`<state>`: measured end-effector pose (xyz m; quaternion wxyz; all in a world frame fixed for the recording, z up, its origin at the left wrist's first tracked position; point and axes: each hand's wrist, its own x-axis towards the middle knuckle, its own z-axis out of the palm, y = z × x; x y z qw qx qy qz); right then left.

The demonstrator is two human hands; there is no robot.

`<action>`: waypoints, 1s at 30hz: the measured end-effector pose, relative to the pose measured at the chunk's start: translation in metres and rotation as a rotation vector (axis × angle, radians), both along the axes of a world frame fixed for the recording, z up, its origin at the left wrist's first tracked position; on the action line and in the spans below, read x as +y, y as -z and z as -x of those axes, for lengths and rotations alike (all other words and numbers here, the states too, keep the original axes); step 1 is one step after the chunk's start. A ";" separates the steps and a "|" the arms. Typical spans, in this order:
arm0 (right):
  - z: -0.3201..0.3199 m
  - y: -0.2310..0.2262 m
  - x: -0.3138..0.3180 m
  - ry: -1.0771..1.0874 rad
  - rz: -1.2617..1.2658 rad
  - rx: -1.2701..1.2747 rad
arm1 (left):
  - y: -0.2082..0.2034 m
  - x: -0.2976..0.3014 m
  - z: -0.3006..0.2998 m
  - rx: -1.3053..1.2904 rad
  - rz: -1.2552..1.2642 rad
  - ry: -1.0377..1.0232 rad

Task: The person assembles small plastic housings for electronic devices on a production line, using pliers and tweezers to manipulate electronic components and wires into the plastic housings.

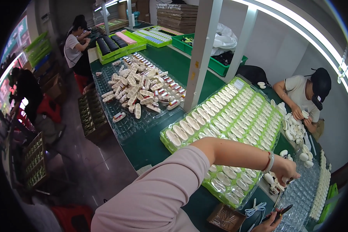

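My left arm reaches across the green tray (170, 149) of white oval shells. At its end my left hand (285, 171) is closed over a small heap of white shells with dark and reddish inner parts (275, 187); what the fingers grip is mostly hidden. Low in the picture, my right hand (267, 225) is wrapped round a dark, slim, pointed tool (285, 210), tip angled up to the right. Beside it lie a coiled pale cable (255, 208) and a small brown box (226, 217) holding thin metal pieces.
Clear blister trays (302, 185) lie right of my hands. Across the bench a person (305, 94) in a cap handles white shells (295, 129). A grey post (203, 54) rises from the green bench. Beyond it are a shell pile (137, 86) and green crates (120, 48).
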<state>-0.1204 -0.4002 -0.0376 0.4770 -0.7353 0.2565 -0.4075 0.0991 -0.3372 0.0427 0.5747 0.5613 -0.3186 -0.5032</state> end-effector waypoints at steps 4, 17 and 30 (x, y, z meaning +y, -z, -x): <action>0.012 0.003 0.000 -0.014 -0.057 -0.001 | 0.021 0.060 0.059 0.520 0.054 0.168; -0.009 -0.043 0.084 -0.628 0.320 0.162 | 0.036 0.242 0.089 0.267 0.066 -0.389; -0.012 -0.031 0.111 -0.639 0.486 0.209 | 0.070 0.240 0.104 0.399 0.306 -0.338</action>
